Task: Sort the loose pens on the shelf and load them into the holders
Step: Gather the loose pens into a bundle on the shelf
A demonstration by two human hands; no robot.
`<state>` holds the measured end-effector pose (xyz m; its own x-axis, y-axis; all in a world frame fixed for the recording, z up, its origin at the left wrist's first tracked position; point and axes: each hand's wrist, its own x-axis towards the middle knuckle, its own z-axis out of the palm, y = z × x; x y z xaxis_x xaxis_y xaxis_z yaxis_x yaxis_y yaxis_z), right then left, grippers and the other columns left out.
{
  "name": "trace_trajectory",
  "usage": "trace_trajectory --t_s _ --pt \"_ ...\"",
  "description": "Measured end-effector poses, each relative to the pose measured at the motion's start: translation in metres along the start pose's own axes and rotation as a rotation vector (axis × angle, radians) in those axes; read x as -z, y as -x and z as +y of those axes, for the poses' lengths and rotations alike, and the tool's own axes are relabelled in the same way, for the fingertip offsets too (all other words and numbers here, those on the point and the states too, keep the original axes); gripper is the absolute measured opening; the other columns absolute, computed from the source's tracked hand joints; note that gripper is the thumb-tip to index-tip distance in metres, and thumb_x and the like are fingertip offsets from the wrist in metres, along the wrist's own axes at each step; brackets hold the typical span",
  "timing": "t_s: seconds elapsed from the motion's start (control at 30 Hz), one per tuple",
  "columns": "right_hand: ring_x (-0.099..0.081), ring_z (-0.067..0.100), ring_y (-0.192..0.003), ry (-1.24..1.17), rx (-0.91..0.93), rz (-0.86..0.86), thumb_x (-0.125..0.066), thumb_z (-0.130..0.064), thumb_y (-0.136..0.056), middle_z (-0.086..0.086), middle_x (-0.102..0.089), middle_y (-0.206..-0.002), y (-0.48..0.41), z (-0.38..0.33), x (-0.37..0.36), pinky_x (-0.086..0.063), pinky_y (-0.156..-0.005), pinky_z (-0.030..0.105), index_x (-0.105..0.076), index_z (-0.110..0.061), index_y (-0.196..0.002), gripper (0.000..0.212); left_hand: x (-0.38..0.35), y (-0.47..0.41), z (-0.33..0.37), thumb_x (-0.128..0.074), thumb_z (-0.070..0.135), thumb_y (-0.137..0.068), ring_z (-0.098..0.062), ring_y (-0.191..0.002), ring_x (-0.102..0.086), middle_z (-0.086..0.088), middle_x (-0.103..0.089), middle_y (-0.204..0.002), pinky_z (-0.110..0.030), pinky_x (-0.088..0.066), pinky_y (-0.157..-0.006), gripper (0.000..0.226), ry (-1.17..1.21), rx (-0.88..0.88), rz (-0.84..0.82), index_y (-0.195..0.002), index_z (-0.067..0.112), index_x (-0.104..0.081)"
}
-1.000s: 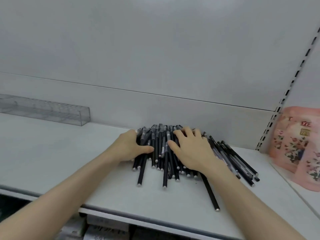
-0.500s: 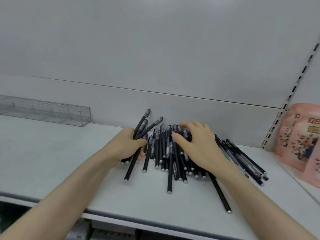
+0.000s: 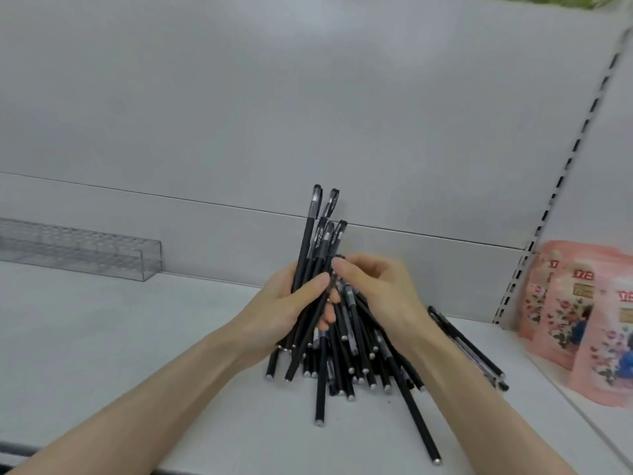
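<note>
Hands first, and they're close together above the pile. The left hand [image 3: 291, 311] is wrapped, fingers and thumb, round a bundle of black pens [image 3: 313, 245], caps up and leaning slightly right. The right hand [image 3: 380, 293] pinches into that same bundle with thumb and forefinger; it looks like one pen, though blur makes that hard to call.

Underneath is the white shelf [image 3: 120, 354], with the grey back panel [image 3: 239, 114] behind it. Far right, pink flowered pouches [image 3: 589, 323] stand on the shelf. Far left, a clear holder [image 3: 85, 250] sits against the back panel, well apart from the hands.

The loose pile of pens [image 3: 346, 365] lies on the shelf below both hands. A few more pens [image 3: 469, 351] lie just right of it, and a single pen [image 3: 418, 419] angles towards the front edge.
</note>
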<state>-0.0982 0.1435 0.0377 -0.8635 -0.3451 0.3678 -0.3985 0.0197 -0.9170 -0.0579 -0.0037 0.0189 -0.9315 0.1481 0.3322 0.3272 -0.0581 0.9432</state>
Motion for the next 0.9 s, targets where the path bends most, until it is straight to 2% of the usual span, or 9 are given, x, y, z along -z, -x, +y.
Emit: trace_trajectory --t_s 0.17,0.3,0.37,0.43,0.57,0.63,0.73,0.8,0.9 --pt "-0.067 0.004 -0.079 -0.047 0.084 0.222 -0.056 -0.023 -0.094 0.000 -0.074 -0.086 -0.005 0.003 0.000 -0.048 -0.074 0.012 -0.067 -0.008 -0.090 0.019 0.005 0.006 -0.003 -0.048 0.018 -0.096 -0.019 -0.056 -0.060 -0.009 -0.068 -0.083 -0.029 -0.053 -0.054 0.016 0.028 0.038 0.023 -0.109 0.010 -0.052" --pt "-0.067 0.029 -0.095 -0.112 0.039 0.208 -0.057 -0.033 -0.092 0.017 -0.070 -0.096 -0.004 0.012 -0.004 -0.051 -0.094 0.036 -0.064 -0.011 -0.095 0.023 0.000 0.010 -0.006 -0.049 0.018 -0.097 -0.017 -0.049 -0.049 -0.006 -0.064 -0.076 -0.027 -0.043 -0.045 0.013 0.000 0.014 -0.038 -0.106 0.010 -0.052" --pt "-0.067 0.028 -0.096 -0.125 0.004 0.131 -0.060 -0.040 -0.085 0.015 -0.071 -0.096 -0.002 0.012 -0.006 -0.048 -0.099 0.041 -0.066 -0.011 -0.098 0.033 -0.001 0.011 -0.006 -0.047 0.017 -0.097 -0.014 -0.045 -0.044 0.000 -0.061 -0.066 -0.025 -0.038 -0.043 0.010 0.010 0.007 -0.062 -0.099 0.009 -0.052" --pt "-0.069 0.026 -0.089 -0.139 -0.029 0.041 -0.059 -0.037 -0.087 0.015 -0.070 -0.090 0.000 0.010 -0.006 -0.050 -0.094 0.039 -0.066 -0.004 -0.094 0.035 -0.001 0.011 -0.005 -0.047 0.019 -0.097 -0.013 -0.045 -0.047 0.001 -0.063 -0.065 -0.025 -0.040 -0.044 0.012 0.010 0.024 -0.080 -0.098 0.009 -0.054" --pt "-0.066 0.024 -0.079 -0.334 -0.039 0.078 -0.051 -0.024 -0.096 0.012 -0.068 -0.084 0.001 0.006 -0.004 -0.052 -0.078 0.033 -0.064 -0.001 -0.097 0.026 0.001 0.011 -0.005 -0.049 0.024 -0.094 -0.019 -0.059 -0.063 -0.009 -0.071 -0.091 -0.028 -0.051 -0.050 0.022 0.022 0.088 -0.113 -0.112 0.015 -0.058" --pt "-0.064 0.030 -0.074 -0.398 -0.062 0.066 -0.052 -0.026 -0.095 0.011 -0.069 -0.086 0.003 0.004 -0.006 -0.053 -0.067 0.040 -0.066 -0.005 -0.102 0.027 0.000 0.012 -0.002 -0.047 0.022 -0.096 -0.015 -0.051 -0.059 -0.004 -0.070 -0.080 -0.025 -0.045 -0.044 0.020 0.019 0.114 -0.151 -0.110 0.011 -0.055" --pt "-0.061 0.046 -0.097 -0.381 -0.102 -0.047 -0.056 -0.031 -0.087 0.011 -0.071 -0.104 0.004 0.003 -0.009 -0.047 -0.087 0.059 -0.069 -0.008 -0.101 0.030 -0.003 0.015 0.001 -0.041 0.019 -0.098 -0.008 -0.042 -0.049 0.003 -0.063 -0.058 -0.020 -0.038 -0.042 0.021 0.031 0.146 -0.255 -0.100 0.000 -0.049" --pt "-0.063 0.032 -0.111 -0.400 -0.101 -0.084 -0.057 -0.028 -0.085 0.014 -0.070 -0.113 0.004 0.003 -0.008 -0.049 -0.096 0.046 -0.066 -0.004 -0.107 0.034 -0.003 0.017 0.004 -0.039 0.020 -0.098 -0.008 -0.044 -0.051 0.003 -0.063 -0.057 -0.020 -0.040 -0.045 0.025 0.030 0.166 -0.311 -0.096 -0.002 -0.050" --pt "-0.068 0.028 -0.101 -0.423 -0.072 -0.070 -0.058 -0.025 -0.085 0.018 -0.070 -0.109 0.005 0.001 -0.006 -0.053 -0.092 0.039 -0.065 0.003 -0.109 0.037 -0.001 0.016 0.005 -0.045 0.027 -0.094 -0.017 -0.058 -0.063 -0.006 -0.070 -0.075 -0.027 -0.052 -0.053 0.029 0.041 0.193 -0.255 -0.097 0.001 -0.058"
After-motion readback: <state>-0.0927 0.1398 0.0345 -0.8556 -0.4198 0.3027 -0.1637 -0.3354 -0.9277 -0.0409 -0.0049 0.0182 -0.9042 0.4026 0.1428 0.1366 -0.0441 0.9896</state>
